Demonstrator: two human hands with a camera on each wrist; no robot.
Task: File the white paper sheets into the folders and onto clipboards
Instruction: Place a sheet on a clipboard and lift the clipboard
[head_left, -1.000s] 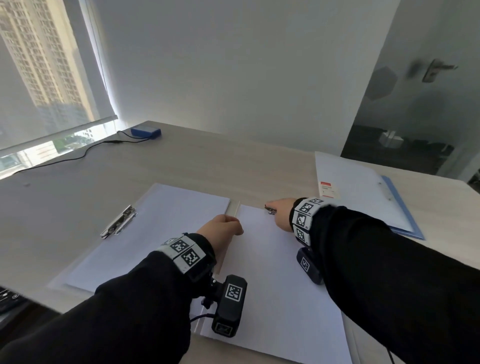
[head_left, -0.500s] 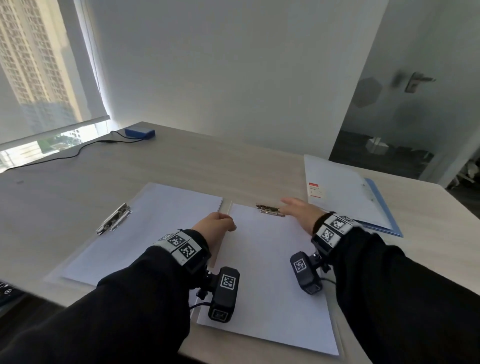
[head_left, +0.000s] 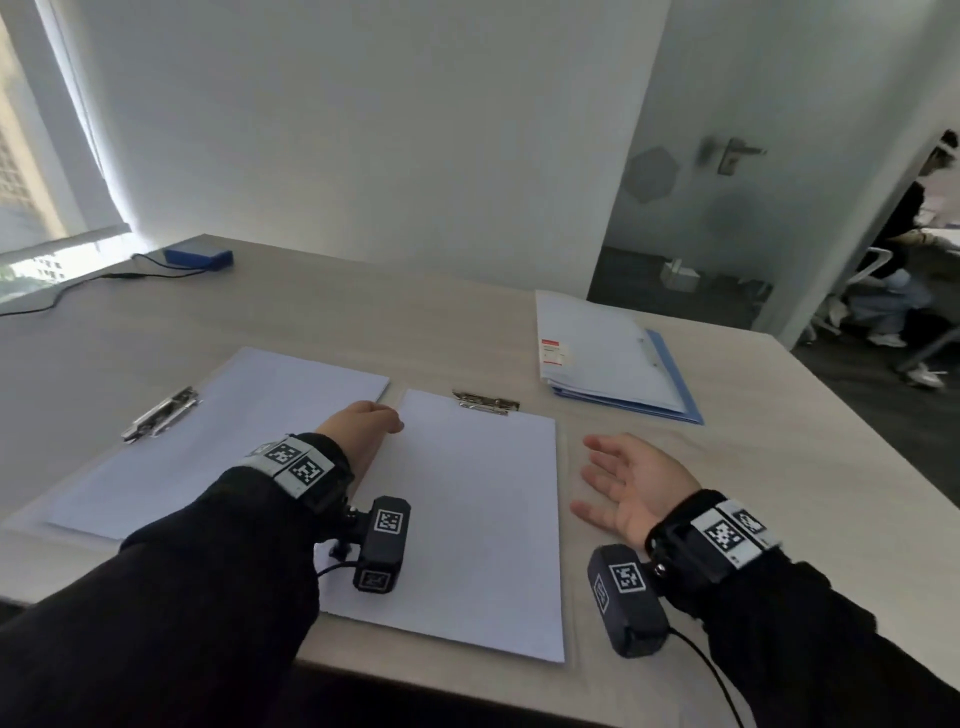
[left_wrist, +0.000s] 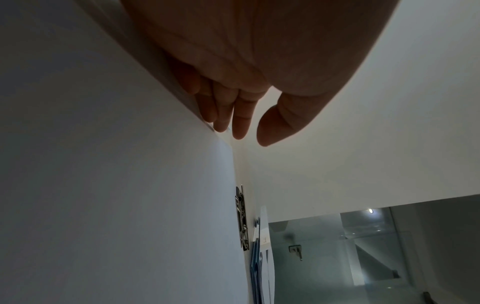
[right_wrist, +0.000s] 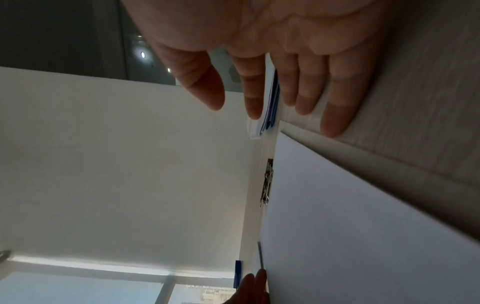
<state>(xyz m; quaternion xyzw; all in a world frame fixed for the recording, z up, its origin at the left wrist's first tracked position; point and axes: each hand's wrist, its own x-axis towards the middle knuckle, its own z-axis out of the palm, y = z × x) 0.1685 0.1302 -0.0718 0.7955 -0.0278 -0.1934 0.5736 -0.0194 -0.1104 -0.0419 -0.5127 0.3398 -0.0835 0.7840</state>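
Two clipboards lie side by side on the table, each with a white sheet on it. The middle sheet (head_left: 467, 519) sits under a metal clip (head_left: 485, 402) at its far edge. My left hand (head_left: 384, 422) rests at that sheet's far left corner, and in the left wrist view its fingers (left_wrist: 239, 123) lie fairly straight along the paper edge (left_wrist: 116, 185). My right hand (head_left: 592, 467) is open and holds nothing, its edge on the table just right of the clipboard, palm facing left. The left sheet (head_left: 223, 441) has its clip (head_left: 161, 413) on its left side.
A stack of blue folders (head_left: 623, 364) topped by a white sheet with a red label lies at the far right. A blue box (head_left: 197, 257) with a black cable sits at the far left corner. The table's near edge (head_left: 415, 680) runs just below the middle clipboard.
My right hand has left the middle clip, drawn back toward me and off the sheet, and opened beside the clipboard. My left hand has stayed at the sheet's corner.
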